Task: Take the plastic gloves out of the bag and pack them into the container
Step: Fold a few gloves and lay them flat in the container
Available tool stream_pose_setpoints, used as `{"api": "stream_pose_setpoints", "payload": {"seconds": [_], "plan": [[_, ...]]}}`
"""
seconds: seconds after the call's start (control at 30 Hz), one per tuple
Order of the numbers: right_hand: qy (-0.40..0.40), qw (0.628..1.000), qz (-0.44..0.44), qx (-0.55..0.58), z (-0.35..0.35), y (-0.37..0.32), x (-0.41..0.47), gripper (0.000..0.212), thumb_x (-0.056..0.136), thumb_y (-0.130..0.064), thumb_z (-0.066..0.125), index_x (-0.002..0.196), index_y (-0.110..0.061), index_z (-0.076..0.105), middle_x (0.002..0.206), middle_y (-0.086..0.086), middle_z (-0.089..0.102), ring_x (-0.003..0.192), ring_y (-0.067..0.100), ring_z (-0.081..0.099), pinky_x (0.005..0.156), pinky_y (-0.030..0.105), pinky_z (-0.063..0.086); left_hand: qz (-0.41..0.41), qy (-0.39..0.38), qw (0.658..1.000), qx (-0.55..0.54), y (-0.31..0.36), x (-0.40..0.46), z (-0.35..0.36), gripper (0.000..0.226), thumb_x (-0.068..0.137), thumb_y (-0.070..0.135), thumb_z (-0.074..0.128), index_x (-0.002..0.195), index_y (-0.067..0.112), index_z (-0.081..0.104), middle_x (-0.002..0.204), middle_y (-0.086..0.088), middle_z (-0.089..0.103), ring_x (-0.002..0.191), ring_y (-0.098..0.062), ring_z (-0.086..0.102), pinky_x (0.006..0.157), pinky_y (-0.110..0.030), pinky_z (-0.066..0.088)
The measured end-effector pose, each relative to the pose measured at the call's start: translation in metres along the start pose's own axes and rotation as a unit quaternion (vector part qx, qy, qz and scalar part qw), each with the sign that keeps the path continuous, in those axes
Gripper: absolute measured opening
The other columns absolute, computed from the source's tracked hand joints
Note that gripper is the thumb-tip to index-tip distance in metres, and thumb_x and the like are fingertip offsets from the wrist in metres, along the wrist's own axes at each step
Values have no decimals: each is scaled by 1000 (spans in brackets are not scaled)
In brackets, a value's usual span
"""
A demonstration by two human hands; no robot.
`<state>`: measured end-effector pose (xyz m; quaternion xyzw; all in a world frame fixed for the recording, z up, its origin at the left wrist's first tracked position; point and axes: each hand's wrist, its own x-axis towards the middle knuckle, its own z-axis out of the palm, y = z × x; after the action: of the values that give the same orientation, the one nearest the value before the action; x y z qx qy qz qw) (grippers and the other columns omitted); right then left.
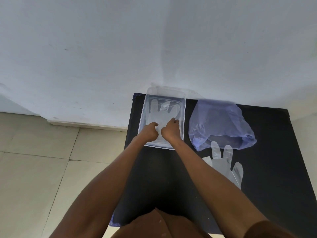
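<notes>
Pale wall (pixel 103 48) behind, beige tiled floor (pixel 34 169) on the left, and a black counter (pixel 274 169) pushed against the wall. On the far left part of the counter, a clear plastic container (pixel 183 117), rectangular, open on top. Inside it, one transparent plastic glove (pixel 163 110) lying flat on the bottom, fingers pointing toward the wall. Both bare hands reaching into the near half of the container, close together but not touching. Left hand (pixel 150 132) curled, grip together, fingers bent on the cuff end of the glove; whether really pinching the film or only pressing it, cannot tell. Right hand (pixel 171 130) also curled, fingertips together on the glove near the right wall of the container; same doubt there. To the right of the container, apart from it, a crumpled bluish plastic bag (pixel 221 122), mouth turned toward the person. Just before the mouth of the bag, a second glove (pixel 224 162) spread flat on the counter, fingertips touching or slightly under the bag edge.
</notes>
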<state>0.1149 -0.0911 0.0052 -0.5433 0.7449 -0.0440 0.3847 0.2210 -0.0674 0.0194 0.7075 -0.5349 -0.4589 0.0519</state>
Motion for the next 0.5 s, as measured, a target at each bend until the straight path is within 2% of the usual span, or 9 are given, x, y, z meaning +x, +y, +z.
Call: {"api": "stream_pose_setpoints", "payload": {"seconds": [0.13,0.23,0.33,0.5], "plan": [[5,999,-46,-4,-4,-9,12,67,94,-3,57,154,-3,25,161,17,29,144,35,39,114,43,43,-2,2,1000,3,0,1,-1,54,97,-1,49,149,9,40,151,-17,48,136,-36,51,111,-41,44],[-18,996,-84,-20,-12,-17,27,62,91,-3,56,149,-4,35,149,18,47,133,35,52,105,41,50,-5,-1,1000,8,-1,2,-2,53,97,2,47,150,8,39,151,-18,49,137,-36,49,113,-41,41],[-56,986,-127,-91,-23,-26,40,64,92,-1,51,152,-3,30,150,19,44,130,35,52,95,37,48,-9,-5,1000,8,-4,4,-1,54,96,4,46,149,9,40,150,-18,49,137,-36,49,114,-42,41],[-111,958,-163,-208,-27,-33,60,64,96,-8,47,155,0,22,163,19,21,150,33,25,118,41,33,-9,-15,1000,5,-5,7,0,55,96,4,47,150,9,39,148,-20,51,134,-38,51,112,-42,42]]}}
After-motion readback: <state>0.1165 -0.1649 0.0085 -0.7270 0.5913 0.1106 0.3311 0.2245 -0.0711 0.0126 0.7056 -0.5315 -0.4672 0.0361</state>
